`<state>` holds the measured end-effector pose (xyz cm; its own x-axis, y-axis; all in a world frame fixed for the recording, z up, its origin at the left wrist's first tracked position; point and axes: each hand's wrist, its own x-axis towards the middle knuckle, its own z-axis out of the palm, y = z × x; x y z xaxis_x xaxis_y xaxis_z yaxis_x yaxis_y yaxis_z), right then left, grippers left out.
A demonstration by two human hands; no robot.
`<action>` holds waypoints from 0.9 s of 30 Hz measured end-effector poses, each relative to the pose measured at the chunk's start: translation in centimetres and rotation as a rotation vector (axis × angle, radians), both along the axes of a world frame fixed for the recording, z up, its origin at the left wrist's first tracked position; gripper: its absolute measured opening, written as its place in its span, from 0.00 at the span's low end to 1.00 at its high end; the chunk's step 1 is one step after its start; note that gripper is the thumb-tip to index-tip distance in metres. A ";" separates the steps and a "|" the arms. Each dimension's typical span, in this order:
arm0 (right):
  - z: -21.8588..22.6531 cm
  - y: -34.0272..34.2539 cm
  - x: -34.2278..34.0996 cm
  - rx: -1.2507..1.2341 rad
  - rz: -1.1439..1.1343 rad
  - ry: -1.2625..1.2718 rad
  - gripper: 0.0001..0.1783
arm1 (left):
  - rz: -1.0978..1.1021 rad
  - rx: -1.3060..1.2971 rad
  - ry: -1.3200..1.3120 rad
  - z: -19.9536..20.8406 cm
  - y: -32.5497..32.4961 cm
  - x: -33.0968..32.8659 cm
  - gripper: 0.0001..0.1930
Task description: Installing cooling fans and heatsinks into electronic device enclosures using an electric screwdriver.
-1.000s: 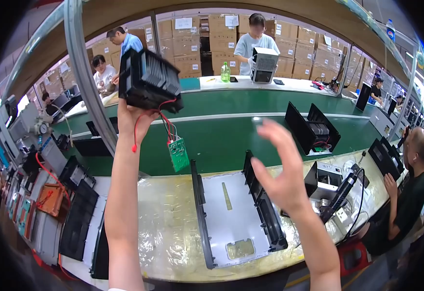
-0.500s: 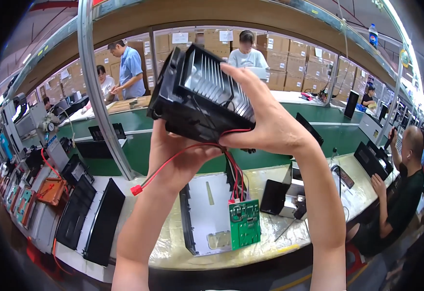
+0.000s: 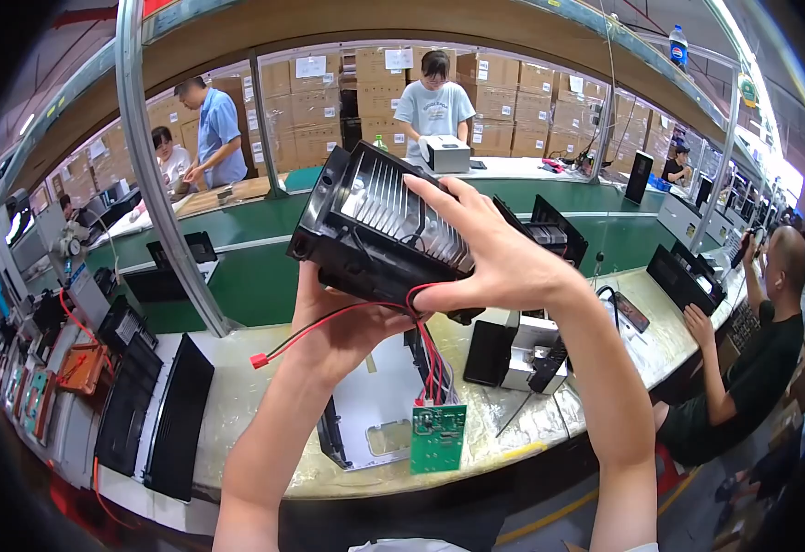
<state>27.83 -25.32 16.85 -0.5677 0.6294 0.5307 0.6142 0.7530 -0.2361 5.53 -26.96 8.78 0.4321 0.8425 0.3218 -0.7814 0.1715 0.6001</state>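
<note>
Heatsink fins (image 3: 379,207) show in the open side of the black plastic housing (image 3: 356,264) that I hold tilted, raised above the table (image 3: 260,391). My left hand (image 3: 333,340) cups it from below, the fingers partly hidden behind it; my right hand (image 3: 503,258) clasps the right end, thumb on the near side, fingers spread across the fins. One red-and-black cable stretches left to a red connector (image 3: 260,361), while other wires drop to a green circuit board (image 3: 437,440), which dangles over the right part of a white panel (image 3: 352,409) with black sides. Black panels (image 3: 183,419) stand on the left, a small metal box (image 3: 524,366) sits to the right, and beyond runs a green conveyor belt (image 3: 260,293).
</note>
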 end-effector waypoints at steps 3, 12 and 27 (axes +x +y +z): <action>1.5 -0.4 1.1 -0.293 0.166 0.167 0.66 | -0.008 0.009 0.024 -0.2 -0.2 0.3 0.41; -0.3 -2.3 -1.4 0.304 0.011 0.302 0.71 | 0.200 0.063 0.167 2.9 -2.3 1.7 0.41; 1.3 -4.4 -1.8 0.564 -0.227 0.348 0.63 | 1.606 0.587 1.070 -11.8 -8.6 8.4 0.26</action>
